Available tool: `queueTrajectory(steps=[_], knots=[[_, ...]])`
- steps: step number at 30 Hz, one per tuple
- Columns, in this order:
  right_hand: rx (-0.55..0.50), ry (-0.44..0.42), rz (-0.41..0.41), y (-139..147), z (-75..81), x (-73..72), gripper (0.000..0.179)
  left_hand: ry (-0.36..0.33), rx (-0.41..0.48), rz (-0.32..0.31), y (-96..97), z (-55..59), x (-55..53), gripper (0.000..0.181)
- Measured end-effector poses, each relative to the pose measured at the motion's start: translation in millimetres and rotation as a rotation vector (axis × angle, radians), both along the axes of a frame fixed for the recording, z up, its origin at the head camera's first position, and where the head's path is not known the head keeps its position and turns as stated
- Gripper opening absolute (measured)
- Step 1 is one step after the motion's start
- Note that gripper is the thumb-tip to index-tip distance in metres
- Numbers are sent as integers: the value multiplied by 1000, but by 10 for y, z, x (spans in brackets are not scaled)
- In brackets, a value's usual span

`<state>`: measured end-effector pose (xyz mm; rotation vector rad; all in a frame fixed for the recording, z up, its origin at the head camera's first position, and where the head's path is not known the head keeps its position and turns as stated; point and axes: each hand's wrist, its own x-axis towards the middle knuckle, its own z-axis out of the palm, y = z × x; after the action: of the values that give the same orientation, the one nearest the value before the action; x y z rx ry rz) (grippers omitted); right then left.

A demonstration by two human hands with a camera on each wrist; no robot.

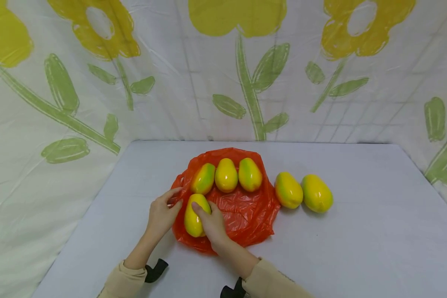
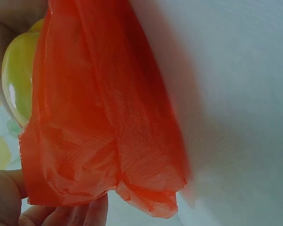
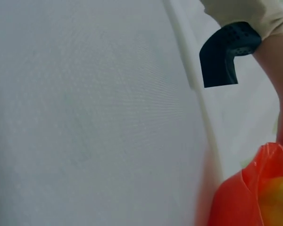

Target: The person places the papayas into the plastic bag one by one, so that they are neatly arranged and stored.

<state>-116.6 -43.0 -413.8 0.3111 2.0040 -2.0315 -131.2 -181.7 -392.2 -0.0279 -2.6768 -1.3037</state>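
A red plastic bag [image 1: 242, 211] lies spread on the table with its mouth open. Three shiny yellow-green mangoes, the middle one [image 1: 226, 175] among them, sit in a row along its far side. My right hand [image 1: 215, 227] grips another mango [image 1: 194, 221] at the bag's left front, thumb across its top. At the left rim, my left hand [image 1: 161, 213] holds the bag's edge between thumb and fingers; in the left wrist view the fingers [image 2: 96, 212] pass behind the red film [image 2: 75, 155]. Right wrist view: part of a mango [image 3: 277, 202] shows inside the bag.
Two more mangoes, one [image 1: 289, 190] close against the bag's right side and one [image 1: 317, 193] beside it, lie on the white table [image 1: 365, 240]. A flower-printed curtain [image 1: 171, 82] hangs behind the table. Black wrist mounts [image 1: 156, 271] stick out by both sleeves.
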Motion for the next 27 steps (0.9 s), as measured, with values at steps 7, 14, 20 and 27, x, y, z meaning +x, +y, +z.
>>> queueTrajectory(steps=[7,14,20,27], knots=[[25,54,-65,-114,-19,19,75,16,-8,3,3,-15,-6,32],[63,87,-100,-207,-29,1,76,10,-2,8,5,-22,-5,33],[116,120,-150,-265,-46,-43,73,10,-8,14,6,-26,-12,33],[185,156,-173,-322,-87,-94,78,26,-6,4,12,-21,-5,32]])
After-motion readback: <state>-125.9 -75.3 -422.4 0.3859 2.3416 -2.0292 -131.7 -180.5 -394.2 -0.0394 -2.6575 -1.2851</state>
